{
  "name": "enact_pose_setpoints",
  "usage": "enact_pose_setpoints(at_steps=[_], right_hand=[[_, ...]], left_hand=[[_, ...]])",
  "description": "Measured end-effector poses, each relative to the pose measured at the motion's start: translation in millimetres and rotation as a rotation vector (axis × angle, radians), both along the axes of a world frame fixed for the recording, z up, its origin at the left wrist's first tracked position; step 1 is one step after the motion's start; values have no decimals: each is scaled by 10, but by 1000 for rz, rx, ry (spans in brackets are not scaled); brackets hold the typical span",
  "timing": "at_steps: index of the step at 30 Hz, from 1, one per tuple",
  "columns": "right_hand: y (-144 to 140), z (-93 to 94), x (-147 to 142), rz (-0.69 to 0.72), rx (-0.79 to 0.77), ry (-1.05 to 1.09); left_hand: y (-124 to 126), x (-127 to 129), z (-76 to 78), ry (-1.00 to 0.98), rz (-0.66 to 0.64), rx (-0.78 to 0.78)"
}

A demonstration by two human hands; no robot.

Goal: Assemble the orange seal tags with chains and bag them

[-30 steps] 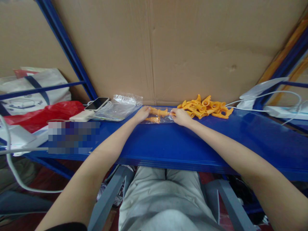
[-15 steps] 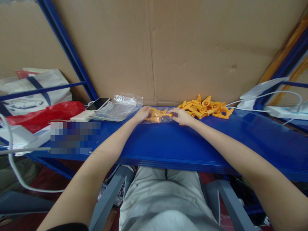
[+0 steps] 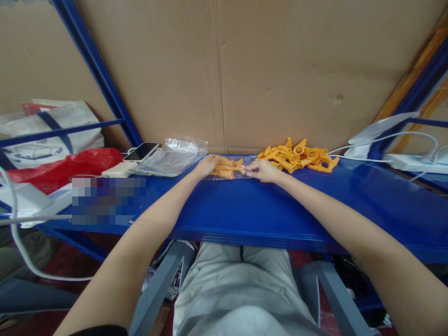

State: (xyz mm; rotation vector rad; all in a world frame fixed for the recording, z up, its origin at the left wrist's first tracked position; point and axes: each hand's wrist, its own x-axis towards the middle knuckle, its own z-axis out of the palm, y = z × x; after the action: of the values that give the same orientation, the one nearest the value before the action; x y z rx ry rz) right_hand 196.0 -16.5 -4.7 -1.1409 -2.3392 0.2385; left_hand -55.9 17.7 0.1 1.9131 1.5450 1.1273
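Since a second ago the orange plastic parts [image 3: 227, 167] have bunched up inside the clear bag [image 3: 231, 171]; looks like they're now seated in it. Bag lies flat on the blue tabletop [image 3: 266, 210], at the far edge by the cardboard wall [image 3: 280, 74]. Your left hand [image 3: 206, 165] pinches the bag's left end, your right hand [image 3: 264, 170] pinches the right end; both arms stretched forward, wrists low. Loose orange pile [image 3: 301, 157] sits just right.
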Motion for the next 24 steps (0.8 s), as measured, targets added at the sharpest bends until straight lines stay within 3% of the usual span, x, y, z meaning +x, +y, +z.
enact_pose_setpoints(at_steps=[5,10,13,17,24], right_hand=[[16,-21,-41,102,-77,50],[18,5,-101,-30,-33,32],[-3,31,-96,-73,-106,-9],[-7,35,-76,-27,-202,-22],[53,-20,-59,59,-215,-5]], left_hand=[[-79,12,46,56,-15,-8],[-43,5,29,89,-3,11],[0,-4,8,112,21,0],[29,-22,-10,119,6,-4],[-11,-63,41,288,55,32]])
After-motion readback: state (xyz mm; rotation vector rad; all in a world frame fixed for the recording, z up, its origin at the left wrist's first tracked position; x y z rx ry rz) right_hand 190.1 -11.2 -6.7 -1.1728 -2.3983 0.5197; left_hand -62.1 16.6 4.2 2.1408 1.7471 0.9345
